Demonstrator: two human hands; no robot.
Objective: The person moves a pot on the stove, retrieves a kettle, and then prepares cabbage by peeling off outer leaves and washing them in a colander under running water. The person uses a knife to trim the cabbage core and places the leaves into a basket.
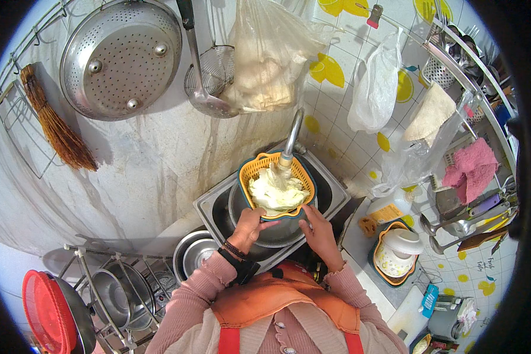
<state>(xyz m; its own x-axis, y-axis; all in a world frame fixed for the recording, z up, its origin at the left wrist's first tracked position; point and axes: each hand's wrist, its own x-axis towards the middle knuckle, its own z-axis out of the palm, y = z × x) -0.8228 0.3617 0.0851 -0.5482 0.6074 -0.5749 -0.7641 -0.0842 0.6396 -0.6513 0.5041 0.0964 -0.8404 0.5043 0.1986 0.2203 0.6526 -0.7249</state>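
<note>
A yellow slotted basket (302, 171) with a dark teal basin around it sits under the faucet (294, 133), over the sink. Pale green-white leaves that look like cabbage (274, 194) fill its middle, and water appears to run onto them from the spout. My left hand (249, 229) is closed on the basket's near left edge, with its fingers partly under the rim. At the near right corner, my right hand (320, 229) grips the rim with its fingertips. Below the basket a large metal bowl (271, 237) stands in the sink, mostly covered.
The steel sink's rim (206, 206) surrounds the bowl. Stacked metal bowls (199, 255) and a dish rack (109, 289) are at the left. A steamer pan (121, 59) and a skimmer ladle (205, 100) hang on the wall. Right of me stands a basket with white dishes (395, 253).
</note>
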